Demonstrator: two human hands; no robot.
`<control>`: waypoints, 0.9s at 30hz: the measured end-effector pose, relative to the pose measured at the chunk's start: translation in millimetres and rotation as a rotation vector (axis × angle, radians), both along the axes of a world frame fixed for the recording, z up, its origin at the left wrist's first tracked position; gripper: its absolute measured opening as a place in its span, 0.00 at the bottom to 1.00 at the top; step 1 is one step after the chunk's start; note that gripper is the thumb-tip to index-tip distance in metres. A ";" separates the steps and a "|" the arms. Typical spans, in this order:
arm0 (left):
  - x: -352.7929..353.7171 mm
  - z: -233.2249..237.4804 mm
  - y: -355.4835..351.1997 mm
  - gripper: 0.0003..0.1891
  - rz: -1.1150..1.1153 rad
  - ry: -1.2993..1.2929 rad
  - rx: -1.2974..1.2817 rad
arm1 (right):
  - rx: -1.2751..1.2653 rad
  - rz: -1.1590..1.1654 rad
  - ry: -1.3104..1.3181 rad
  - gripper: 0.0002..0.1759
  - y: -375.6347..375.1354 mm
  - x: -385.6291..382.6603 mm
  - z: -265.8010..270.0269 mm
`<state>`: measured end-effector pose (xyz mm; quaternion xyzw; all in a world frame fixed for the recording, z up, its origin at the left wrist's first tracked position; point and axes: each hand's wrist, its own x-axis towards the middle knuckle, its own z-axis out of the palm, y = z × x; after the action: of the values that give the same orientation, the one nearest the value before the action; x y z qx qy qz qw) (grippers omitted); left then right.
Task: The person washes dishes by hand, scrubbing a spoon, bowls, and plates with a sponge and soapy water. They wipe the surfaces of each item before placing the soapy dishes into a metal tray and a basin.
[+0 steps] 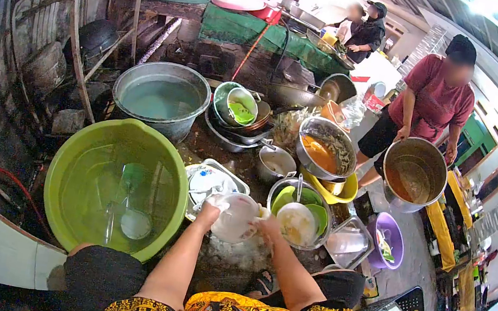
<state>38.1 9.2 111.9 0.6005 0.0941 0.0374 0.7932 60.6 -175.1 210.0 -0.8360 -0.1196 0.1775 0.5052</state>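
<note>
A pale, translucent round bowl (236,219) is held between my two hands, over the wet floor. My left hand (208,215) closes on its left rim, with white foam around the fingers. On the opposite side my right hand (266,228) grips the rim, and something small and yellowish shows by its fingertips. Just beyond the bowl lies a white tray (234,178) with foamy white dishes. To the right stands a metal basin (275,237) holding green plates and a soiled white bowl (297,222). A large green tub (58,182) of water, with dishes under the surface, is at my left.
Behind the tub stands a grey basin (194,115) of bluish water. Stacked dirty bowls (235,107), a metal pot (275,164) and a pan of orange residue (321,153) crowd the middle. At right, a person (434,99) holds a large pot (415,174) near a purple basin (399,242).
</note>
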 end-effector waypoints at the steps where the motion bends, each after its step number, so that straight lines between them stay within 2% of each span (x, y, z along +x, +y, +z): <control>1: 5.0 -5.2 -5.5 0.15 0.114 0.001 -0.156 | 0.000 -0.001 0.000 0.20 -1.9 9.8 -28.0; 2: 9.6 -10.3 -11.5 0.15 0.230 0.001 -0.312 | 0.279 -0.174 0.247 0.21 -8.0 29.6 -80.4; 3: 13.4 -15.2 -18.7 0.15 0.231 -0.003 -0.311 | 0.559 -0.344 0.492 0.22 -5.3 41.5 -108.9; 4: 14.9 -21.7 -28.7 0.15 0.363 -0.037 -0.439 | 0.731 -0.411 0.414 0.26 13.0 12.5 -82.0; 5: 15.7 -23.8 -36.9 0.16 0.496 -0.070 -0.567 | 0.732 -0.408 0.417 0.26 22.2 -5.4 -69.1; 6: 3.2 1.3 -38.9 0.16 0.531 -0.071 -0.529 | 0.840 -0.363 0.489 0.27 28.0 -18.3 -61.0; 7: 6.2 -1.7 -32.7 0.16 0.532 -0.072 -0.527 | 0.949 -0.317 0.561 0.29 29.8 -24.5 -59.5; 8: 9.9 -9.6 -22.1 0.16 0.381 -0.006 -0.536 | 0.982 -0.167 0.581 0.29 13.6 -13.5 -80.5; 9: 10.6 -15.8 -14.2 0.16 0.229 0.063 -0.541 | 0.985 -0.170 0.584 0.29 3.2 4.0 -90.8; 10: 2.7 3.2 -4.7 0.16 0.106 0.056 -0.445 | 0.670 -0.133 0.489 0.29 -5.0 19.9 -97.4; 11: 1.9 -2.3 1.7 0.16 0.053 -0.072 -0.149 | 0.355 -0.094 0.391 0.30 -6.9 27.4 -92.6; 13: 6.0 -6.2 1.4 0.17 0.106 -0.077 -0.017 | 0.315 -0.048 0.357 0.26 -7.6 29.7 -86.9; 14: 4.1 -6.3 -5.2 0.17 0.104 -0.069 -0.018 | 0.522 -0.164 0.496 0.24 -4.9 25.4 -85.8; 15: 4.7 -4.8 -16.0 0.17 0.215 -0.084 -0.268 | 0.732 -0.281 0.628 0.22 -0.3 22.4 -84.4; 16: 6.6 -1.4 -22.4 0.17 0.325 -0.102 -0.520 | 0.838 -0.424 0.601 0.18 19.5 4.3 -63.8; 17: 11.0 -11.0 -25.1 0.17 0.320 -0.104 -0.522 | 0.976 -0.432 0.622 0.16 16.8 -1.8 -80.8; 19: 18.6 -30.4 -28.7 0.17 0.339 -0.023 -0.752 | 0.821 -0.393 0.661 0.17 14.3 0.4 -96.2; 20: 12.9 -23.7 -25.8 0.17 0.305 0.013 -0.605 | 0.543 -0.358 0.616 0.17 12.1 -5.6 -72.8; 21: 2.3 4.4 -16.4 0.18 0.167 -0.029 -0.723 | 0.549 -0.366 0.612 0.17 11.3 -8.5 -47.6; 23: -10.8 24.1 -4.1 0.17 0.133 0.062 -0.167 | 0.352 -0.190 0.520 0.18 4.8 -12.5 -14.0; 24: -9.8 24.3 -2.2 0.17 0.120 0.065 -0.165 | 0.409 -0.066 0.491 0.18 -1.3 -1.6 -21.8; 25: -9.0 24.3 -1.7 0.17 0.093 0.092 -0.261 | 0.412 -0.079 0.490 0.18 -6.8 4.1 -30.7; 27: -5.7 8.3 -0.7 0.19 0.053 0.126 -0.354 | 1.038 -0.165 0.780 0.19 8.1 0.4 -4.8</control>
<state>32.4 8.5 120.1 0.4502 0.1647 0.0035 0.8776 61.1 -167.0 205.3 -0.3643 0.0668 0.3476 0.8614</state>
